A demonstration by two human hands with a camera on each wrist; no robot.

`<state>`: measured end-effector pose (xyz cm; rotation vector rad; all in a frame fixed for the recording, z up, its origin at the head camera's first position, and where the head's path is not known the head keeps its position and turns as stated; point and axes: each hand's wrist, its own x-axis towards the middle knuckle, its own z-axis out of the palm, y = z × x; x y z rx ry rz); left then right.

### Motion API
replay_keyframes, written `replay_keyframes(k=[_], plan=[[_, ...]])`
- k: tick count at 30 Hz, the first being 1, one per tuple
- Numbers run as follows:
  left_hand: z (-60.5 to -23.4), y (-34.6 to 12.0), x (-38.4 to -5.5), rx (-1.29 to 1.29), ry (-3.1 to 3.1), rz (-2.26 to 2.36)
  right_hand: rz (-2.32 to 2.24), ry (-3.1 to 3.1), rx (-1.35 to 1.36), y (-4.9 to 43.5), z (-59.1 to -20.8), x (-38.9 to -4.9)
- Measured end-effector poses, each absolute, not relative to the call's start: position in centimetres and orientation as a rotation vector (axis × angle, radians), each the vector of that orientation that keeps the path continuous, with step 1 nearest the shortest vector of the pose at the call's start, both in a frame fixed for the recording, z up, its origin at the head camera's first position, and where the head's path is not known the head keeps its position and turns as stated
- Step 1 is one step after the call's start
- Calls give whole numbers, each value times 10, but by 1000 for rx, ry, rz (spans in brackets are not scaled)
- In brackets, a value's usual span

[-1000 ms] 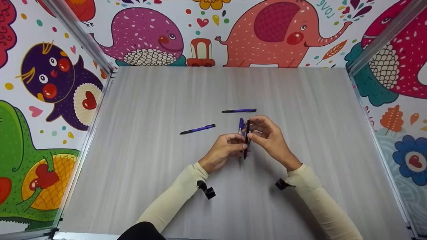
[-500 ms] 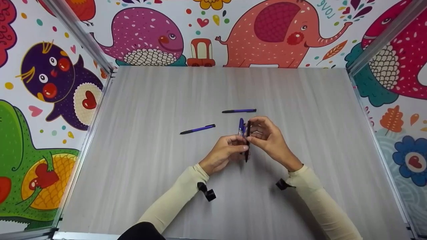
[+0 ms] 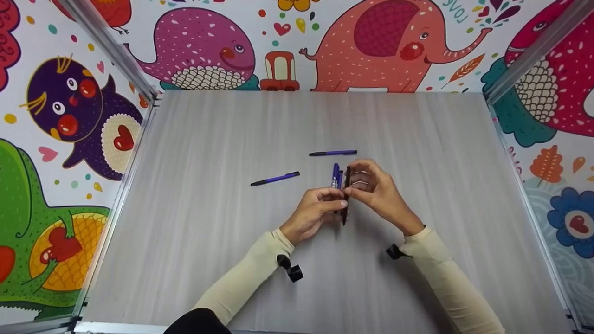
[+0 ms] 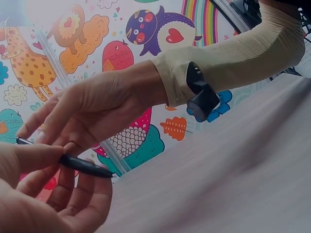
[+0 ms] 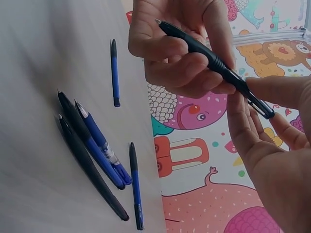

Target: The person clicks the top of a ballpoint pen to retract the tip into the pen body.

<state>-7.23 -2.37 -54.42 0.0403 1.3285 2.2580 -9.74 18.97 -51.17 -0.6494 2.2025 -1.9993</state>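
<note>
My left hand pinches a black pen between thumb and fingers. Thumb and fingertips of my right hand hold the pen's upper end, so both hands grip it above the table. In the right wrist view, the held black pen slants across the left fingers, its metal tip free and its clip end at the right fingertips. Its dark barrel also shows in the left wrist view. Below the hands lies a blue pen, partly hidden in the head view.
In the right wrist view, another black pen lies beside a blue-and-black pen and a blue pen with a printed barrel. Separate blue pens lie left and behind the hands. Patterned walls border the table.
The black pen and the right fingers on it have shifted slightly right. Both hands keep hold of it, and the pens on the table stay put.
</note>
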Motion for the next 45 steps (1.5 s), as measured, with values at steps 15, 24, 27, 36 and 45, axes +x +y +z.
replay_keyframes(k=[15, 24, 27, 36, 45], plan=[[-544, -25, -74, -7, 1387, 2247, -1998, 2211, -662, 188, -512, -100], [-545, -26, -75, 3, 1422, 2246, -2011, 2201, -653, 187, -513, -101], [-544, -27, -75, 12, 1435, 2249, -2007, 2225, -657, 186, -513, -101], [-538, -24, -78, 63, 1631, 2243, -2007, 2306, -692, 188, -512, -104], [-536, -24, -81, 150, 1849, 2178, -2222, 2350, -657, 197, -512, -106]])
